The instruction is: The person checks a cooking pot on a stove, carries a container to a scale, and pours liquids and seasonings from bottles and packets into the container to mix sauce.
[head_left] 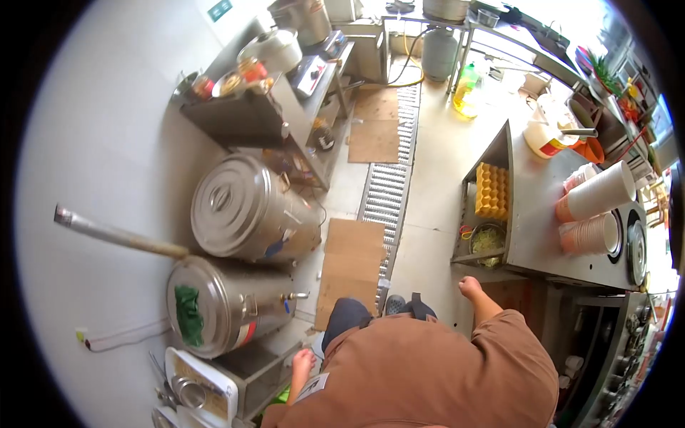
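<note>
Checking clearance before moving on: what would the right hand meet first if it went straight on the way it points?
Probably the lower near corner of the metal counter, just ahead of the right hand; depth is unclear, so it may pass above that corner, over bare floor.

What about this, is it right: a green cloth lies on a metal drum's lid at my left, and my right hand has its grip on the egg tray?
Not quite: in the head view, your right hand is apart from the egg tray, with nothing visible in its grip. The green cloth does lie on the metal drum's lid at your left.
</note>
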`<act>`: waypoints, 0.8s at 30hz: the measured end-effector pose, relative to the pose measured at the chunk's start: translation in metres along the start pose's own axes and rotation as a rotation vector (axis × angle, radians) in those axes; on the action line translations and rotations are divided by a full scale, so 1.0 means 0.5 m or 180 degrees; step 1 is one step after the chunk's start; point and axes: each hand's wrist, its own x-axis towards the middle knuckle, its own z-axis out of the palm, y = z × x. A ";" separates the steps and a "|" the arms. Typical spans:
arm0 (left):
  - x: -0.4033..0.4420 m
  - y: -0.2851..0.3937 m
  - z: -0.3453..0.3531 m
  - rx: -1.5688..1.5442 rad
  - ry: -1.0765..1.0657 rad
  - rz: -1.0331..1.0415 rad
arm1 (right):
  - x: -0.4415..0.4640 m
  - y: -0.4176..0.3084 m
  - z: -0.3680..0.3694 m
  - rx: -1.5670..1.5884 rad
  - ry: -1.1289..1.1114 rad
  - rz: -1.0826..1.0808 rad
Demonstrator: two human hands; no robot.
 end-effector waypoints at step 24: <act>0.635 1.157 0.918 0.2994 -0.0740 0.2696 | 0.527 -0.332 -0.314 0.2580 0.0386 0.0363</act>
